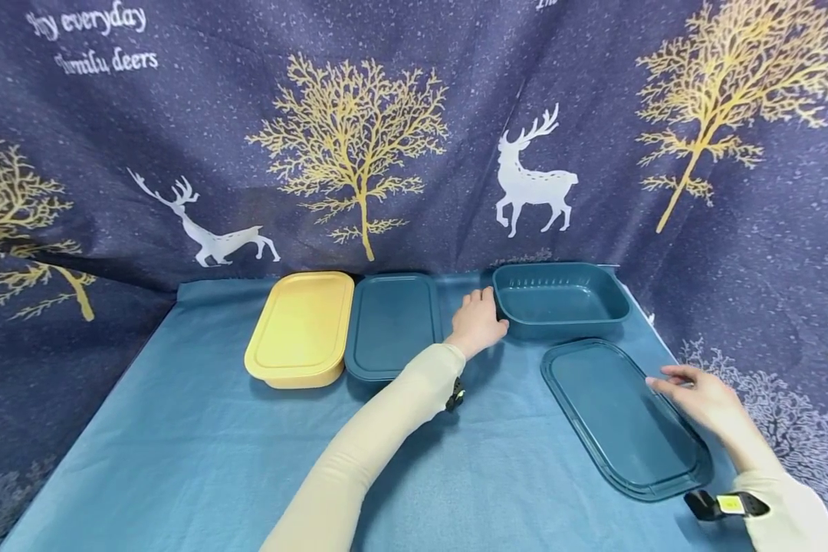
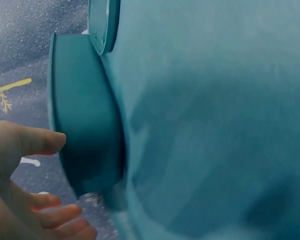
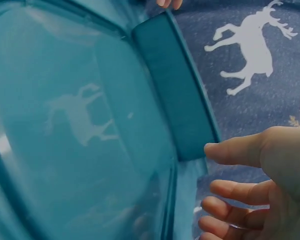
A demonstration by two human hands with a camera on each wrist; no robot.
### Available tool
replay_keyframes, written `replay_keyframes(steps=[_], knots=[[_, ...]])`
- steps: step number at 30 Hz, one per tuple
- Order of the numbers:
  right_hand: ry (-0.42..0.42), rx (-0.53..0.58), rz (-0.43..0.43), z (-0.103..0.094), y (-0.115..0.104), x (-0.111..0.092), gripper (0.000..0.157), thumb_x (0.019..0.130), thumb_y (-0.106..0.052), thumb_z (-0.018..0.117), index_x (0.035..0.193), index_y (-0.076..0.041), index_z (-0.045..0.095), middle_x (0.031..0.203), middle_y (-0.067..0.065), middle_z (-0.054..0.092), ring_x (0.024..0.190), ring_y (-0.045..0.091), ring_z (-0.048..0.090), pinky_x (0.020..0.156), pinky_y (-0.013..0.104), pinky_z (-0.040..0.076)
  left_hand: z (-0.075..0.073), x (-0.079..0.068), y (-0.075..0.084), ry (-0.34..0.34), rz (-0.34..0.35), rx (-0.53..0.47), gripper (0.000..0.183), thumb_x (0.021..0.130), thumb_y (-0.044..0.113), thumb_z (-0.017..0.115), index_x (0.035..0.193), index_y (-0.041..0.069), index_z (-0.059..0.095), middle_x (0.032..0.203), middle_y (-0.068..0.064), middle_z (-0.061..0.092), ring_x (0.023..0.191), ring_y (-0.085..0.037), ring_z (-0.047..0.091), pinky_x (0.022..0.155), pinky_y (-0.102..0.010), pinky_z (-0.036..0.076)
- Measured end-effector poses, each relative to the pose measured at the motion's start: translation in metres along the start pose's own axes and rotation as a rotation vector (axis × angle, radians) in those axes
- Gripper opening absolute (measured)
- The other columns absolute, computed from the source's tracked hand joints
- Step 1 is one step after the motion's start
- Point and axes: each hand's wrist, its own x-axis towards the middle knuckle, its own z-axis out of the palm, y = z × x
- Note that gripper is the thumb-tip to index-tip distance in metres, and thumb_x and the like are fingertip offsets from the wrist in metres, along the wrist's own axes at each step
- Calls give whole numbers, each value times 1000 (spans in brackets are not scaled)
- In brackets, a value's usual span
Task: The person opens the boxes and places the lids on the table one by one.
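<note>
Both hands are unclenched and grip nothing: the left hand (image 1: 479,322) is at the left end of the uncovered teal box (image 1: 566,330), its thumb by the rim and its fingers extended, while the right hand (image 1: 700,402), fingers loosely bent, is at the right long edge of the loose teal lid (image 1: 624,422). Whether either hand makes contact cannot be told. The uncovered box stands upright at the back right of the tabletop (image 1: 200,460), its long side roughly parallel to the back edge. Just in front of it, the loose lid lies slantwise, its near end toward the right. To the left of the left hand stand a covered teal box (image 1: 396,322) and, just beside it, a covered yellow box (image 1: 300,326). Pale sleeves (image 1: 379,441) cover both forearms, and a dark device (image 1: 724,506) is worn at the right wrist. Behind the tabletop hangs a dark blue cloth (image 1: 469,92) printed with gold trees (image 1: 362,165) and white deer (image 1: 534,184).
</note>
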Motion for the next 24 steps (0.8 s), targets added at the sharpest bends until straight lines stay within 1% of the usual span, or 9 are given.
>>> replay_keyframes(steps=[5, 9, 11, 14, 17, 20, 24], knots=[[27, 20, -51, 0, -20, 7, 72, 102, -48, 55, 139, 13, 48, 126, 37, 55, 108, 50, 56, 80, 55, 50, -20, -3, -8, -17, 54, 29, 71, 101, 40, 61, 158, 10, 32, 154, -10, 41, 141, -27, 39, 104, -44, 47], [62, 28, -94, 4, -38, 17, 68, 102, -48, 56, 138, 9, 52, 123, 34, 58, 105, 46, 58, 77, 51, 51, -36, -7, -18, -12, 98, 55, 70, 101, 40, 62, 157, 10, 33, 154, -11, 42, 141, -28, 40, 104, -44, 47], [82, 34, -121, 9, -49, 23, 65, 101, -47, 57, 137, 6, 55, 120, 31, 61, 102, 42, 60, 75, 47, 51, -45, -11, -23, -13, 107, 63, 70, 101, 40, 62, 157, 10, 33, 153, -11, 43, 141, -28, 39, 104, -45, 47], [136, 43, -181, 18, -66, 31, 58, 101, -45, 59, 133, 3, 61, 114, 26, 66, 99, 37, 62, 73, 41, 50, -57, -18, -32, -26, 113, 69, 70, 102, 41, 60, 158, 11, 32, 154, -11, 41, 142, -28, 38, 105, -46, 46], [169, 62, -234, 26, -85, 36, 51, 100, -42, 62, 129, 0, 65, 112, 23, 69, 99, 35, 64, 74, 39, 49, -66, -26, -44, -37, 119, 62, 70, 102, 42, 60, 158, 12, 31, 154, -11, 40, 143, -29, 37, 105, -46, 46], [163, 86, -262, 34, -106, 38, 49, 100, -42, 61, 129, -2, 66, 115, 22, 69, 102, 35, 64, 77, 41, 50, -73, -35, -58, -24, 124, 52, 73, 101, 46, 59, 159, 12, 29, 155, -12, 40, 141, -30, 39, 102, -48, 47], [141, 120, -278, 44, -137, 39, 47, 100, -42, 62, 129, -6, 67, 120, 19, 69, 104, 34, 64, 80, 43, 50, -83, -45, -75, 25, 132, 39, 80, 100, 55, 56, 160, 12, 27, 155, -14, 40, 140, -32, 41, 101, -50, 48]])
